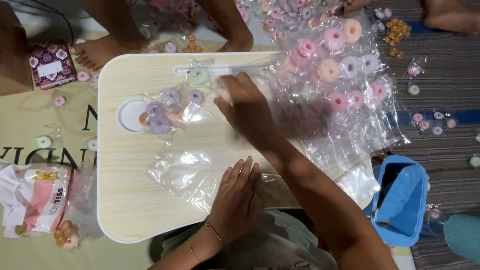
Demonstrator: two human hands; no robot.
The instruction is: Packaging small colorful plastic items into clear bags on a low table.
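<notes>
Clear plastic under both hands. Left hand (pixel 236 197) lies flat, fingers together and extended, palm pressing an empty clear plastic bag (pixel 192 172) against the desk (pixel 125 200); a thin ring on one finger, a fine bracelet at the wrist. No pinch there, only a flat press.

Right hand (pixel 245 102) reaches forward across the desk, motion-blurred; its grip seems curled near a small clear packet at the fingertips, but whether it pinches anything I cannot tell. It sits just beside the large heap of clear packets (pixel 335 85) holding ring-shaped candies in pink, orange, lilac and pale green, which spills over the desk's right edge.

Left of the right hand, a smaller filled packet of lilac and orange rings (pixel 165 112) lies partly over the round cup recess (pixel 129 115) in the desk top. A single pale green ring packet (pixel 199 75) rests on the slot near the far edge.

Off the desk: a blue pouch (pixel 402 200) on the floor at right, loose ring candies (pixel 425 120) scattered on the striped rug, a pink-and-white tissue pack (pixel 37 197) at left, a small patterned box (pixel 51 65) at far left. Another person's bare feet (pixel 100 50) at the far side.
</notes>
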